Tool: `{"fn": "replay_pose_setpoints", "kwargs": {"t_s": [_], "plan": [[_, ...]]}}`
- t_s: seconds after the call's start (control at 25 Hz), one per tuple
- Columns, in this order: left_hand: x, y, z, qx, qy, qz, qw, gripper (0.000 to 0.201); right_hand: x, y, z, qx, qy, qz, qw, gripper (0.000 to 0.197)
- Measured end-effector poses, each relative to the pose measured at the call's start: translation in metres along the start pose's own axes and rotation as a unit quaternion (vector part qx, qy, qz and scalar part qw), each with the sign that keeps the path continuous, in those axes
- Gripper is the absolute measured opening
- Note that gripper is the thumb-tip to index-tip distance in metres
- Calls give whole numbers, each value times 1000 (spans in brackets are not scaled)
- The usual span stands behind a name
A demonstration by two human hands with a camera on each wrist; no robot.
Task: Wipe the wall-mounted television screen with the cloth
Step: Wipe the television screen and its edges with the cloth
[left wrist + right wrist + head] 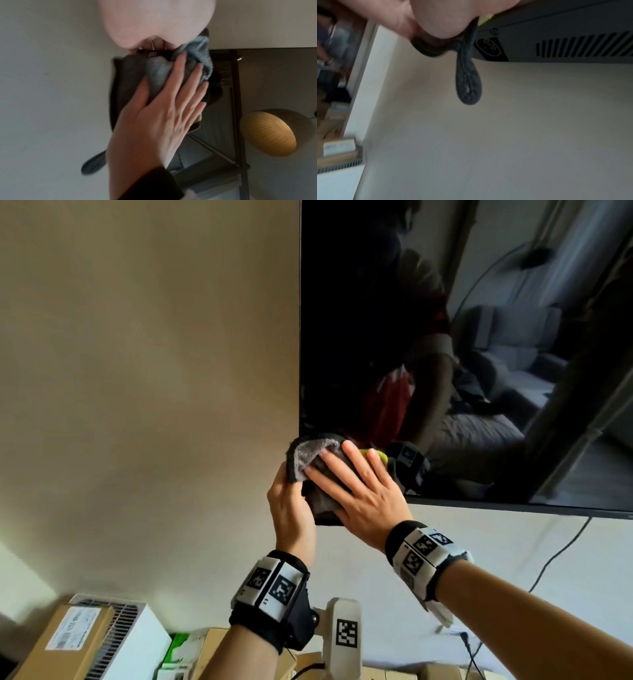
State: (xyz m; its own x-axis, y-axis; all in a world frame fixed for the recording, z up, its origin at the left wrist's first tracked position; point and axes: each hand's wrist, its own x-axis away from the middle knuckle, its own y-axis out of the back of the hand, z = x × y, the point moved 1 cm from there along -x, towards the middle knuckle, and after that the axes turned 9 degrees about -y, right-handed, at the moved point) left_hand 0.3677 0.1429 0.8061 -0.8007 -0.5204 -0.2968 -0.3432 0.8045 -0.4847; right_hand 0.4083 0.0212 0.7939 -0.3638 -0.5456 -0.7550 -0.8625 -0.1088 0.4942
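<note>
Two hands meet at the lower left corner of the screen (pixel 462 337) in the head view: your right hand (pixel 359 491) lies flat with straight fingers, pressing the cloth (pixel 308 455) against the glass, while your left hand (pixel 291 501) curls round the cloth's left edge, which overhangs the corner onto the wall (pixel 154 371). A cable (pixel 555 553) hangs below the set, and boxes (pixel 78 642) sit lower left. From the left wrist, the right hand (pixel 163 115) shows spread flat over the bunched cloth (pixel 159 75), with the screen (pixel 267 81) dark and reflective beside it; the left hand (pixel 159 23) shows only as its heel, blurred, though fingers fold over the cloth's top edge. From the right wrist, only the heel of the right hand (pixel 440 17) is visible, so its fingers cannot be judged there; a loop (pixel 468 81) of the cloth dangles under the set's vented underside. The cloth looks soft, light and limp, so it will bunch and slip unless you keep a flat palm over its middle and pinch one edge. The screen is likely fragile and smears easily: press lightly and evenly, never with fingertips or nails.
</note>
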Motion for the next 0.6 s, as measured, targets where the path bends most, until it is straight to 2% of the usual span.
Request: {"fn": "replay_pose_setpoints", "kwargs": {"t_s": [0.08, 0.2, 0.4, 0.52, 0.6], "plan": [[3, -3, -1, 10, 16, -11, 1000, 37, 4, 0, -6, 3, 25, 12, 1000, 69], [6, -3, 4, 27, 54, -34, 998, 34, -2, 3, -8, -5, -8, 13, 1000, 66], [7, -3, 5, 42, 83, -42, 995, 28, 23, 1, -20, 11, 46, 34, 998, 81], [12, -7, 12, 34, 96, -51, 993, 31, 20, -3, -19, 12, 44, 28, 999, 76], [16, -12, 17, 39, 100, -67, 992, 34, 32, -6, -29, 40, 78, 31, 996, 81]]}}
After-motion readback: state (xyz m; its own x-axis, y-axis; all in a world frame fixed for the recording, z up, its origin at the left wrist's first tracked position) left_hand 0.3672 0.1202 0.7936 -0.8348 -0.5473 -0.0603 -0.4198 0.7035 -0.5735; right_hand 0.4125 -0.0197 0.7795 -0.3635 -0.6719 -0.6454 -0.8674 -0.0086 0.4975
